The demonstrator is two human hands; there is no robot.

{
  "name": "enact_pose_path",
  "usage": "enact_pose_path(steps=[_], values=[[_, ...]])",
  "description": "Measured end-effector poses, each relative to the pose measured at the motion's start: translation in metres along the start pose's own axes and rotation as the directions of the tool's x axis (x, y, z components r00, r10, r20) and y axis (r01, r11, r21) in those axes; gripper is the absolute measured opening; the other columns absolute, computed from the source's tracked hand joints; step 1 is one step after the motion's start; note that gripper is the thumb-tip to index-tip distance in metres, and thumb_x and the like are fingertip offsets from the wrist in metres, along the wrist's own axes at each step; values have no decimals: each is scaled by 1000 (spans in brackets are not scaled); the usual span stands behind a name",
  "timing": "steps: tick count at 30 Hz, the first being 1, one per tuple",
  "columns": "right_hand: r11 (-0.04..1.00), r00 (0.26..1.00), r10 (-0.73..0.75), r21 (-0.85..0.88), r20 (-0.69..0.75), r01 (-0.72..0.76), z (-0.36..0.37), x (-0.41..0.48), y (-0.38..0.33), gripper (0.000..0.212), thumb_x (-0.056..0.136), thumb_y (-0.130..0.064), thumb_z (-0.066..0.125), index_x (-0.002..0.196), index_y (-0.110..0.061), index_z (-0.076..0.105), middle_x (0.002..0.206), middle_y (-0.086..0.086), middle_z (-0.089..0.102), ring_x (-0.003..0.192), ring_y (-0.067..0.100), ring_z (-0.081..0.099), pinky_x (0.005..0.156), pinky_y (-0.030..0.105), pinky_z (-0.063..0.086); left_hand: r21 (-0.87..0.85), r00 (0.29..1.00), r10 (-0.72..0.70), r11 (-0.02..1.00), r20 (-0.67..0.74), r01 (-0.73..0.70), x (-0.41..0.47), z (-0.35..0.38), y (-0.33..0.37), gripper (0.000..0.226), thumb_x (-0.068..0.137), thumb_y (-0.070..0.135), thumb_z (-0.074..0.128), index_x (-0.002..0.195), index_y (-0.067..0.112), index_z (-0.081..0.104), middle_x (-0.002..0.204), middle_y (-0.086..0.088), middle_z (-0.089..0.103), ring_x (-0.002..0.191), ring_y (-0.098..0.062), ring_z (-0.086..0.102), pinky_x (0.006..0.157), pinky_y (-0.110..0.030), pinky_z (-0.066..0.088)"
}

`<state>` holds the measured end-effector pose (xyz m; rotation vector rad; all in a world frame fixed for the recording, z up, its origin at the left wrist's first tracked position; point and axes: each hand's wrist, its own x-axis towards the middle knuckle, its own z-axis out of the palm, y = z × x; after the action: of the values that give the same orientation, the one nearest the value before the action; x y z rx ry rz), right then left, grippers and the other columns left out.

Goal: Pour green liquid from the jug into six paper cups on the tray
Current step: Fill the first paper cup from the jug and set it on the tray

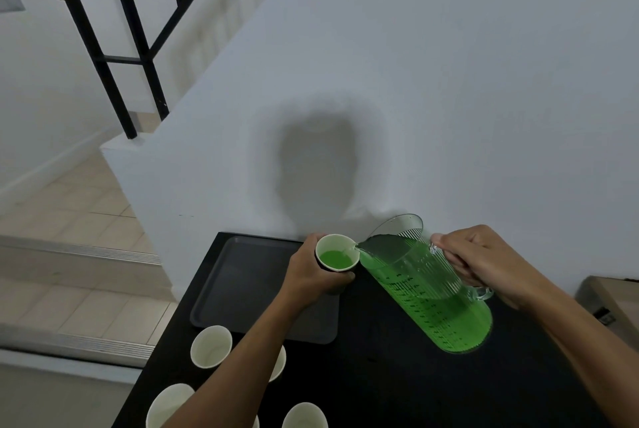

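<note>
My right hand [484,260] grips the handle of a clear ribbed jug [428,286], tilted left with green liquid inside. Its spout touches the rim of a paper cup [337,253] that holds a pool of green liquid. My left hand [311,273] wraps around that cup, holding it over the right end of a dark tray [238,282]. The tray has nothing else on it. Several empty paper cups stand on the black table in front of the tray, such as one [211,346] at the left and one [304,415] near the bottom edge; my left forearm partly hides others.
The black table [380,375] stands against a white wall. Left of the table are tiled steps [69,254] and a black stair railing [131,47]. A wooden object [612,296] sits at the far right.
</note>
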<state>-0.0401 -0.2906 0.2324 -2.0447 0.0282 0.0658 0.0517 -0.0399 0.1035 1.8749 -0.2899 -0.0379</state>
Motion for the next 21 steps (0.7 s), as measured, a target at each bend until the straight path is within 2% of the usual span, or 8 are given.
enact_pose_path(steps=[4, 11, 17, 21], values=[[1000, 1000, -2, 0, 6, 2, 1, 1, 1, 52, 97, -28, 56, 53, -5, 42, 49, 7, 25, 44, 13, 20, 46, 25, 22, 10, 1000, 1, 1000, -2, -1, 0, 1, -2, 60, 54, 28, 89, 108, 27, 61, 97, 7, 70, 87, -7, 66, 71, -24, 54], [1000, 1000, -7, -14, 12, 7, 1, 0, 0, 52, 97, -28, 55, 52, -5, 42, 50, 7, 25, 44, 13, 20, 45, 24, 23, 24, 1000, 5, 1000, 2, -5, -1, 0, -2, 59, 56, 26, 90, 107, 26, 61, 97, 8, 70, 87, -4, 65, 69, -13, 48], [1000, 1000, -10, -22, 18, 10, 1, 0, 0, 53, 97, -28, 55, 52, -6, 39, 50, 8, 24, 45, 13, 19, 46, 27, 21, 7, 1000, -6, 1000, 1, 6, -3, 0, -2, 58, 54, 28, 88, 105, 28, 62, 95, 9, 70, 86, -4, 65, 69, -15, 50], [1000, 1000, -8, -21, 24, 8, 2, 0, 0, 53, 98, -28, 55, 52, -4, 40, 51, 8, 23, 45, 13, 19, 45, 24, 23, 3, 1000, -11, 1000, 0, 11, -5, -1, -1, 56, 55, 24, 88, 105, 28, 62, 94, 9, 70, 85, -4, 65, 65, -13, 49]])
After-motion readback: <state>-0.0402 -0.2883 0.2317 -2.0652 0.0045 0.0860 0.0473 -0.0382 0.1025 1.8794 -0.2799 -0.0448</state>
